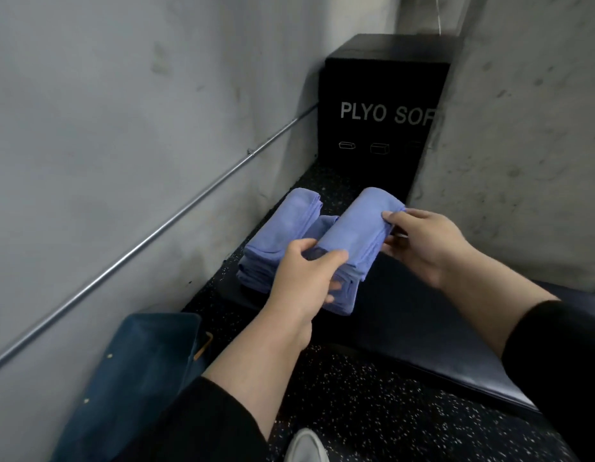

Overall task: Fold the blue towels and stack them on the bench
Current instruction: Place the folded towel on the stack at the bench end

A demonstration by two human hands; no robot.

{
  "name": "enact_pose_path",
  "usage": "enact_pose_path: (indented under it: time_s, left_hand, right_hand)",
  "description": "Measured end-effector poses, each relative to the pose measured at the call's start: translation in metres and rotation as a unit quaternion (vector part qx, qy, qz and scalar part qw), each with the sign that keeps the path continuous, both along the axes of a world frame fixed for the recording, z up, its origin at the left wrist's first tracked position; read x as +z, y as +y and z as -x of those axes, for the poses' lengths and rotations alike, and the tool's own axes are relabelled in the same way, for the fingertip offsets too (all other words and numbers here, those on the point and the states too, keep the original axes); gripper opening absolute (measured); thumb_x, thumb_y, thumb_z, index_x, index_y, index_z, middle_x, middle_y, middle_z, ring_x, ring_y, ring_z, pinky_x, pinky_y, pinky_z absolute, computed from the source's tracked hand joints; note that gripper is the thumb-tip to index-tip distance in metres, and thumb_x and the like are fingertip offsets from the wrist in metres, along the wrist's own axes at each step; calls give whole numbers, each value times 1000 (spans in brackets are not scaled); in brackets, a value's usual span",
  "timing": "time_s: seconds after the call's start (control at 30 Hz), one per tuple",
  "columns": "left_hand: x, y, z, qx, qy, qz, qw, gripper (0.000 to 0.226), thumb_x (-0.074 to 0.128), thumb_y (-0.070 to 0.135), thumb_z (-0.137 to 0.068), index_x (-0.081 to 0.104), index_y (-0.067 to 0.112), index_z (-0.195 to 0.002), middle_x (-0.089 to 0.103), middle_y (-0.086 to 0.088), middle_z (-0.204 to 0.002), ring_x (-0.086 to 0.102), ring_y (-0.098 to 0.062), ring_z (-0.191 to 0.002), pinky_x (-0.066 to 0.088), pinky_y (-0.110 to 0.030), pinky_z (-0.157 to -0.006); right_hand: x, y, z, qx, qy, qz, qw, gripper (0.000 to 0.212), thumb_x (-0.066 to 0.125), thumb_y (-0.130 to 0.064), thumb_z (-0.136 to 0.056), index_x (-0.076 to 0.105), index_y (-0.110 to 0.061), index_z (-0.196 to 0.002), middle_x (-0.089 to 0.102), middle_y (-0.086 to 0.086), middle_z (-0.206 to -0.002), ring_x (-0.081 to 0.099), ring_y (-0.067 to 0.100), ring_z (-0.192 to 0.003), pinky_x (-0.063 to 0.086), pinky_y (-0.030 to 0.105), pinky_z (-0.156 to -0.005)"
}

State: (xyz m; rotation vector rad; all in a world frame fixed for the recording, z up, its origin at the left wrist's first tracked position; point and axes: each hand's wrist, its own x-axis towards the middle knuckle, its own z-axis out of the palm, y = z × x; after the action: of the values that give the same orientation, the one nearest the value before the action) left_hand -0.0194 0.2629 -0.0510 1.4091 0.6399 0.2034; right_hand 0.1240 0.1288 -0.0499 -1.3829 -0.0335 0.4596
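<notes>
A folded blue towel (354,228) is held between both hands just above a stack of folded blue towels (344,295) on the dark padded bench (422,315). My left hand (302,278) grips its near end, thumb on top. My right hand (422,243) pinches its far right edge. A second stack of folded blue towels (276,238) sits to the left, at the bench's far end. How far the held towel touches the stack below is hidden by my left hand.
A black foam box (382,105) marked "PLYO SOF" stands against the wall beyond the bench. A dark blue bag (132,378) lies on the speckled floor at lower left. Concrete walls close in left and right; a metal pipe (156,235) runs along the left wall.
</notes>
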Motion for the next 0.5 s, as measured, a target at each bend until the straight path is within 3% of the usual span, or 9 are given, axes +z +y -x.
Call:
enact_pose_path:
  time_s: [0.07, 0.13, 0.2, 0.3, 0.4, 0.5]
  left_hand:
    - [-1, 16, 3, 23, 15, -51, 998, 37, 70, 35, -88, 54, 29, -122, 70, 0, -98, 70, -13, -73, 56, -32, -67]
    - [0, 34, 5, 50, 24, -149, 987, 28, 64, 34, -92, 55, 30, -117, 68, 6, -95, 69, -17, -84, 57, -39, -82]
    - [4, 47, 8, 56, 37, -287, 956, 23, 58, 30, -94, 57, 30, -117, 66, 9, -98, 65, -20, -95, 51, -37, -87]
    - [9, 50, 10, 27, 22, -446, 895, 30, 52, 23, -96, 61, 24, -125, 62, 4, -120, 59, -20, -103, 43, -32, -84]
    - [9, 43, 8, -54, 38, -496, 866, 37, 49, 21, -98, 61, 21, -133, 55, 7, -137, 55, -20, -119, 45, -37, -95]
    - [4, 39, 5, -118, 97, -525, 837, 23, 46, 26, -98, 62, 15, -112, 57, 6, -129, 56, -23, -112, 48, -42, -88]
  right_hand:
    - [3, 25, -9, 10, -2, 26, 1000, 12, 70, -11, -92, 67, -5, -101, 56, 16, -91, 55, 28, -83, 56, 44, -83]
    - [2, 46, -16, 13, -5, 49, 999, 5, 70, -10, -91, 66, -7, -90, 58, 13, -82, 57, 23, -71, 58, 38, -71]
    - [-2, 61, -22, 14, -5, 63, 998, 4, 70, -8, -92, 68, -6, -90, 63, 12, -82, 63, 22, -70, 58, 36, -67]
    - [-12, 75, -27, 27, -11, 103, 994, 9, 72, -10, -90, 67, -2, -89, 60, 16, -88, 62, 26, -80, 60, 36, -67]
    - [-23, 80, -28, 15, -44, 154, 987, 24, 74, -13, -90, 65, 9, -88, 57, 20, -86, 62, 29, -80, 63, 40, -68]
    - [-26, 76, -28, 18, -106, 227, 968, 34, 75, -20, -90, 66, 12, -94, 62, 21, -83, 66, 28, -71, 64, 42, -67]
